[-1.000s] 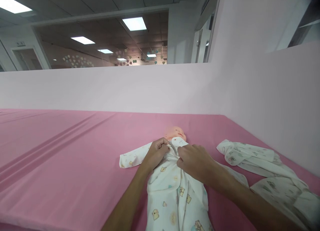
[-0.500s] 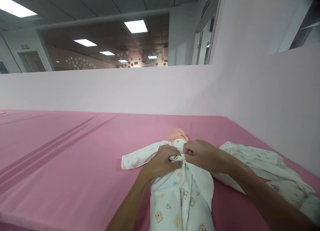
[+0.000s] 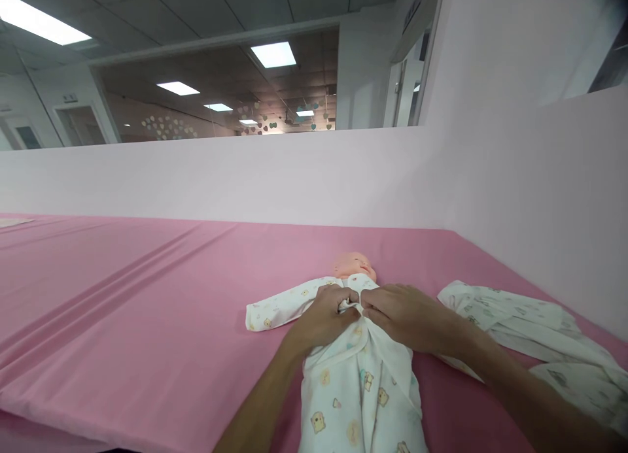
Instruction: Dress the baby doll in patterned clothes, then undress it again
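A baby doll [image 3: 354, 265] lies on its back, its head pointing away from me. It wears a white baby outfit [image 3: 338, 394] printed with small bears, and one long sleeve stretches out to the left. My left hand [image 3: 331, 314] is closed on the fabric at the doll's chest, by the front opening. Right beside it, my right hand [image 3: 400, 314] pinches the other edge of the same opening, fingertips nearly meeting the left ones. Whatever fastening lies between the fingertips is hidden. The sleeve on the right is mostly covered by my right hand and forearm.
A pink sheet [image 3: 161, 322] covers the padded surface, creased at the left. Another piece of white printed clothing [image 3: 534, 322] lies crumpled to the right. A low white wall [image 3: 220, 178] runs along the back and right side. Something pale [image 3: 14, 222] lies at the far left edge.
The view has turned slightly left, so everything sits a little farther right. My right hand's fingers have gone from a curled fist to a flatter pinch at the chest.
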Tool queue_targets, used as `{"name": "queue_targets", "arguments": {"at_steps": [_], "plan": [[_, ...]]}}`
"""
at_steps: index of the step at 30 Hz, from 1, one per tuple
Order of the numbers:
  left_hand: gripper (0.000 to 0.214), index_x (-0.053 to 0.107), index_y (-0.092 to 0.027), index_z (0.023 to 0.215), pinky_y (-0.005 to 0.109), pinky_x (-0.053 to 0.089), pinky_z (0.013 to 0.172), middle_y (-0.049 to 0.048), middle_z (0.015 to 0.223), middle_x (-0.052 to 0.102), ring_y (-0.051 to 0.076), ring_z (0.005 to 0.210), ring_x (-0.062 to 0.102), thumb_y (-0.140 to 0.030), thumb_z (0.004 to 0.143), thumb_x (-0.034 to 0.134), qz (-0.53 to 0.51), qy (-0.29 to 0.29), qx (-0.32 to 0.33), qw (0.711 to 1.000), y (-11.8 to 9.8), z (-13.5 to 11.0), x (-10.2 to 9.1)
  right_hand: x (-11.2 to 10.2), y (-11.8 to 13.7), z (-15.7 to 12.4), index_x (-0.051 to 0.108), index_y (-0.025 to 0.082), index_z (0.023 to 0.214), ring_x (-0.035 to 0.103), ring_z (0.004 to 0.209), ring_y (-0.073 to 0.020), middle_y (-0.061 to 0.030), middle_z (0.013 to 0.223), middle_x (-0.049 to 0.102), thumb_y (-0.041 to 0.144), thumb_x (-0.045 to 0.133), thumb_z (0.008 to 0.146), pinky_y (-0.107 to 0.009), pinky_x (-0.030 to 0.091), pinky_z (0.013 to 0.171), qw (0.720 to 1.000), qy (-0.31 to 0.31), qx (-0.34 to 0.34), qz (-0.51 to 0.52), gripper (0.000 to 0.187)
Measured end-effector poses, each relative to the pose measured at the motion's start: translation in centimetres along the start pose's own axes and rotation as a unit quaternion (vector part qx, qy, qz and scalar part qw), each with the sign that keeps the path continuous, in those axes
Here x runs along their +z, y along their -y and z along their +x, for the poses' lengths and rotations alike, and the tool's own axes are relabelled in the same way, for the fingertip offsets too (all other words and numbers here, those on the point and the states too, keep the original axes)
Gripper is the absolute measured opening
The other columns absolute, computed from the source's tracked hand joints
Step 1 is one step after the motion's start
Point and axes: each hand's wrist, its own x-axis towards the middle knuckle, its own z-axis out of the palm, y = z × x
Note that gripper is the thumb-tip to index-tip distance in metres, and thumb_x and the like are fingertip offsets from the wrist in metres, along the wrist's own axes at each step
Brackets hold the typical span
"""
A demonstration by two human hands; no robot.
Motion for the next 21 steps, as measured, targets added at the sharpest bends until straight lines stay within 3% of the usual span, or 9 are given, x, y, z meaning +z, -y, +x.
{"name": "queue_targets", "arguments": {"at_steps": [6,14,18,21], "plan": [[0.021,0.063,-0.021,0.088,0.031,0.038,0.089,-0.0004,0.094,0.063,0.019,0.097,0.051,-0.018,0.079,0.044,-0.004,0.007,0.006,1.0,0.2,0.1,0.0,-0.1,0.2,0.2,0.019,0.018,0.062,0.021,0.055,-0.0121,0.0039,0.056,0.028,0.017,0.039,0.082,-0.029,0.016,0.05,0.998,0.004,0.051,0.02,0.028],[0.014,0.059,-0.024,0.091,0.032,0.035,0.092,-0.0014,0.101,0.06,0.02,0.106,0.046,-0.027,0.082,0.048,-0.027,-0.009,-0.025,0.999,0.1,-0.1,0.0,-0.1,-0.1,0.2,0.02,0.018,0.062,0.02,0.054,-0.0117,0.0044,0.056,0.027,0.016,0.041,0.077,-0.03,0.016,0.049,0.997,-0.017,0.066,0.024,0.025],[0.025,0.055,-0.021,0.09,0.025,0.039,0.072,-0.001,0.089,0.055,0.014,0.081,0.049,-0.043,0.089,0.044,-0.101,-0.027,-0.057,0.993,-0.2,-0.3,-0.2,0.5,-0.7,0.5,0.018,0.018,0.062,0.019,0.053,-0.0119,0.0044,0.055,0.025,0.017,0.04,0.077,-0.03,0.014,0.049,0.995,-0.043,0.078,0.032,0.026],[0.037,0.049,-0.019,0.087,0.022,0.035,0.058,-0.0045,0.071,0.044,0.009,0.062,0.04,-0.054,0.09,0.038,-0.146,-0.05,-0.082,0.985,0.0,-0.6,-0.2,1.6,-1.7,0.7,0.02,0.019,0.062,0.021,0.054,-0.0114,0.0048,0.056,0.026,0.018,0.041,0.075,-0.029,0.015,0.05,0.991,-0.052,0.089,0.09,0.025]]}}
